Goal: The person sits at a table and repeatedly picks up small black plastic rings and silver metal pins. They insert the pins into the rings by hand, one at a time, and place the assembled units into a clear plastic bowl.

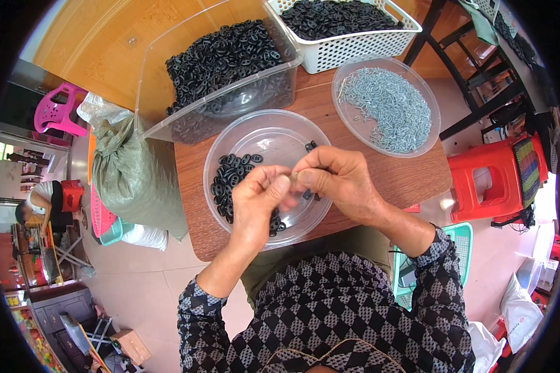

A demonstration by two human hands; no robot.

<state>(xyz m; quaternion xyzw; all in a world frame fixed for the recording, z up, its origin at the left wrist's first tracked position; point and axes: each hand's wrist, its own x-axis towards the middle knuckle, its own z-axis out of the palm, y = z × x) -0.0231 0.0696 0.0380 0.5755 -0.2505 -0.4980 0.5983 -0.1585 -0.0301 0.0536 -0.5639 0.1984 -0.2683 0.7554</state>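
Note:
My left hand (255, 202) and my right hand (343, 180) meet above a round clear plastic tub (274, 132). The fingertips of both are pinched together, thumb against finger; whatever sits between them is too small and hidden to name. Small black oval pieces with two holes (226, 183) lie heaped along the tub's left side, partly behind my left hand. A few more black pieces (310, 146) are at its right side, by my right hand. Beyond, to the right, a shallow round clear tray (362, 132) holds many small silvery screws (395, 105).
A clear rectangular bin (255, 93) and a white perforated basket (354, 51), both full of black pieces, stand at the wooden table's (392, 180) far side. A tied sack (134, 180) leans at left; a red stool (479, 186) stands right. Another person (40, 202) sits far left.

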